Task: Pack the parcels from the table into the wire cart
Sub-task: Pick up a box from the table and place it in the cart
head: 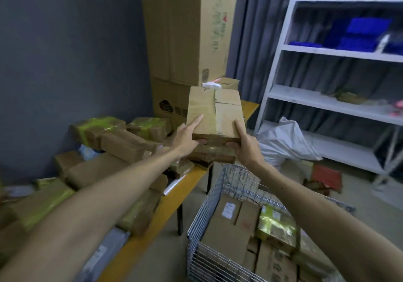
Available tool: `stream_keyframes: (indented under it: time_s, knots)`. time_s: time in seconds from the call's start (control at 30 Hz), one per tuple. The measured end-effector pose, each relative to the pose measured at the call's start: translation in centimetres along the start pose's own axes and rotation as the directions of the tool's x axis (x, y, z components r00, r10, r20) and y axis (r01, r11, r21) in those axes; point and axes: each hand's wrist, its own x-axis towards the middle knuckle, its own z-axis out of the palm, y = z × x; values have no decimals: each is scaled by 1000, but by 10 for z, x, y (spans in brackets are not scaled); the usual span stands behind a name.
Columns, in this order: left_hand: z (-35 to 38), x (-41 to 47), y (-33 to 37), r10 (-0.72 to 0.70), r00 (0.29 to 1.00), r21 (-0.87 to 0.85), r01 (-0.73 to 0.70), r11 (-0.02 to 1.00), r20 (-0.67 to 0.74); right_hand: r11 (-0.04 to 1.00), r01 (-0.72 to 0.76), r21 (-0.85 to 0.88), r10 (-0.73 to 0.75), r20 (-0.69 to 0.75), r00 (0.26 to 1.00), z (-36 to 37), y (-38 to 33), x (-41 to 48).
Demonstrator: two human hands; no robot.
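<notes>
- The cardboard box (214, 111) is beyond the wire cart (214, 191); the left hand (187, 136) and right hand (246, 145) pinch its near edge only, so it could tip forward and slip
- Left of the cart, loose parcels (122, 142) crowd the table (174, 201); a nudge may topple them
- Packed parcels (277, 227) inside the cart leave uneven footing

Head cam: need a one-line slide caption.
Packing: left hand and right hand hold a taped cardboard parcel at the piled table; partly filled wire cart beside it.
</notes>
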Motion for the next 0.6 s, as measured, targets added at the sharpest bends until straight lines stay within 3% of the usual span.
stream_keyframes:
  time_s: [0.3, 0.6]
  knots:
    - [165, 7, 106, 85, 985, -8, -85, 996, 152, 995, -97, -25, 96, -28, 995, -69, 168, -66]
    - [280, 1, 123, 65, 924, 2, -71, 997, 376, 945, -315, -81, 322, 98, 942, -68, 273, -110]
